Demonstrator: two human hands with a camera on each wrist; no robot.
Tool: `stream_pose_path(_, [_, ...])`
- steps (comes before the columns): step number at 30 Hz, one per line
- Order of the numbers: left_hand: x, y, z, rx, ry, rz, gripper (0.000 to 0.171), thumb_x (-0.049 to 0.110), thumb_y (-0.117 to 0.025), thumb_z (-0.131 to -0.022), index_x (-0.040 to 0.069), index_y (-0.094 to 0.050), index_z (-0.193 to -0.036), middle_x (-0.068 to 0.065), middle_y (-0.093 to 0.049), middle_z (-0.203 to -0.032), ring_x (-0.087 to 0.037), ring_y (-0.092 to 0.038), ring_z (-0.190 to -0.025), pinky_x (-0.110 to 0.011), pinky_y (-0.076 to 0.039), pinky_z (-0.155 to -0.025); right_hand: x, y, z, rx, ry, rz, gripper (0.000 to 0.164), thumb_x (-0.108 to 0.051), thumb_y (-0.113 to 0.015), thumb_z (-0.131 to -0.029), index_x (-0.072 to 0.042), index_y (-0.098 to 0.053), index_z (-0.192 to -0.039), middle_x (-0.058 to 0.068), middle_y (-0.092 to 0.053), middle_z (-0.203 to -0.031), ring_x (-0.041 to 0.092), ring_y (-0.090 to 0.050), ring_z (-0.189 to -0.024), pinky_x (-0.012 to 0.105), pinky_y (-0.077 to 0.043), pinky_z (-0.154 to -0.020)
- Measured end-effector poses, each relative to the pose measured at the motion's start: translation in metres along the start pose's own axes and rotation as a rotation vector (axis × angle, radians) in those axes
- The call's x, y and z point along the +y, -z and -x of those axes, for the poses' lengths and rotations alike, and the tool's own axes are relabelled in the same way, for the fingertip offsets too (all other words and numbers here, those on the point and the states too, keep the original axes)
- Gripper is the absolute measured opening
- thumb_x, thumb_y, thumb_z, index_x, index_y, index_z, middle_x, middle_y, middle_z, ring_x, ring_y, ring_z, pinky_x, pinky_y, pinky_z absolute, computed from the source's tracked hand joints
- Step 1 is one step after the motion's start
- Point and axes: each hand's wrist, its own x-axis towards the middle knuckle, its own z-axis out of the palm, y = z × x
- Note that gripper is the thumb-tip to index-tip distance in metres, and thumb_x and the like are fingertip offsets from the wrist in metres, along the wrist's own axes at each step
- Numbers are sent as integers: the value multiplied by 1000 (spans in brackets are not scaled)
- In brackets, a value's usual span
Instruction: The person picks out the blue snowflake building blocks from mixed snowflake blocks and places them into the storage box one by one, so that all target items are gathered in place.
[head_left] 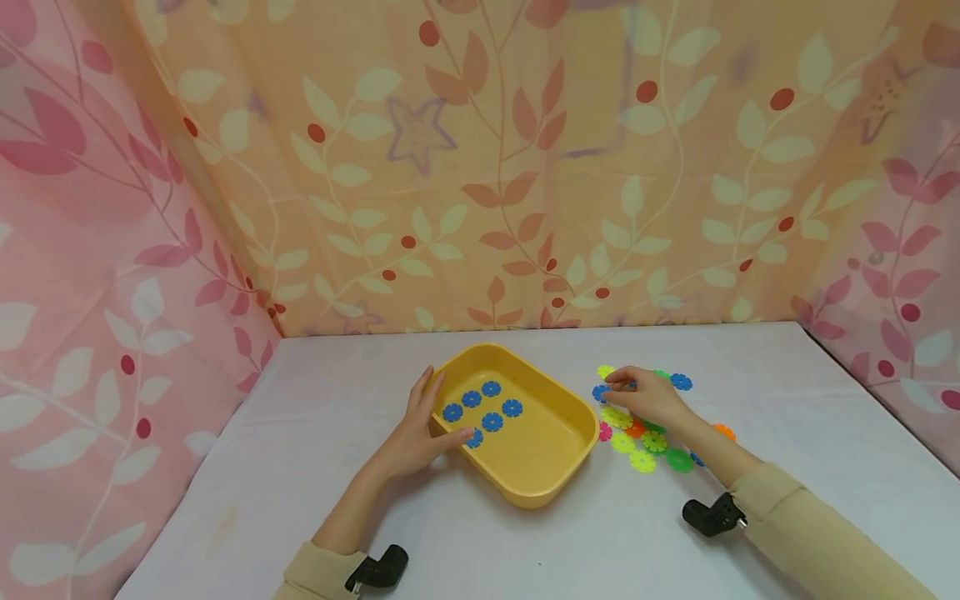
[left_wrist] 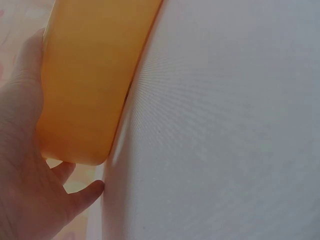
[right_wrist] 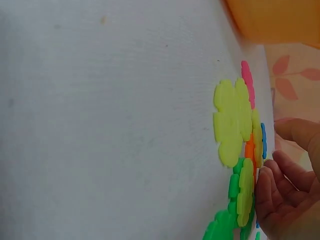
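Note:
A yellow plastic tray [head_left: 543, 467] stands at an angle on the table, with several blue flower-shaped discs [head_left: 491, 422] on its floor. My left hand [head_left: 411, 440] holds the tray's left end, the thumb over the rim and the other fingers outside. In the left wrist view, the tray's outer wall [left_wrist: 90, 85] lies beside that hand. My right hand [head_left: 652, 400] reaches over a loose pile of coloured flower discs [head_left: 642, 461]. Its thumb and fingers are apart near a blue disc [head_left: 600, 392]; the right wrist view shows this gap. Part of the pile is hidden under the hand.
A white cloth covers the table [head_left: 247, 450]. Yellow, green, orange, pink and blue discs lie right of the tray, some overlapping; a green disc [head_left: 679, 461] is near the right forearm. Patterned curtains [head_left: 495, 167] hang behind and at both sides. A black camera sits on each wrist.

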Motion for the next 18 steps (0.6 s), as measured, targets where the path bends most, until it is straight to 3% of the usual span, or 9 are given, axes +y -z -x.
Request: stream_pose_path(18, [2, 0, 0, -4, 9, -2, 104, 52, -74, -82, 22, -10, -158, 0, 9, -163, -33, -7, -147, -61, -17, -112, -7, -4, -5, -4, -6, 67, 40, -25, -75, -86, -2, -61, -116, 12, -60, -105, 26, -53, -91, 29, -51, -77])
